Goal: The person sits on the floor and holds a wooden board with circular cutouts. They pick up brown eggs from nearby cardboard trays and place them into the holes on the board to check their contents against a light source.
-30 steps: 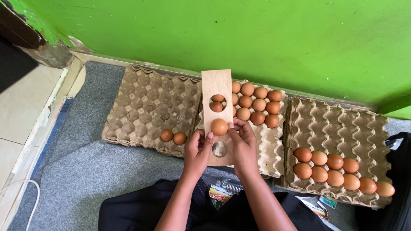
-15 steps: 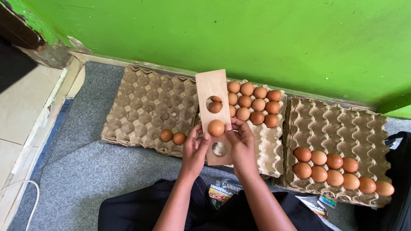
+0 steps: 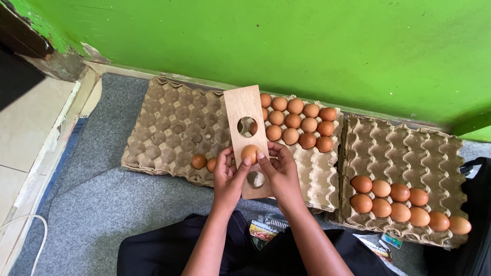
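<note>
head view: both hands held a pale wooden board with three round holes (image 3: 244,110) over the cardboard egg trays.

the board was a long, flat, light-brown plank, tilted slightly left, with its holes in a row; a brown egg (image 3: 250,152) sat in the middle hole, the upper and lower holes were open. the left hand (image 3: 228,176) gripped the board's lower left edge, thumb touching the egg; the right hand (image 3: 280,171) gripped the lower right edge, fingertips at the egg. beneath lay the grey moulded egg tray on the left (image 3: 163,133) with two eggs, the middle tray (image 3: 322,174) with a cluster of brown eggs, and the right tray (image 3: 409,153) on grey carpet (image 3: 102,204).
</note>
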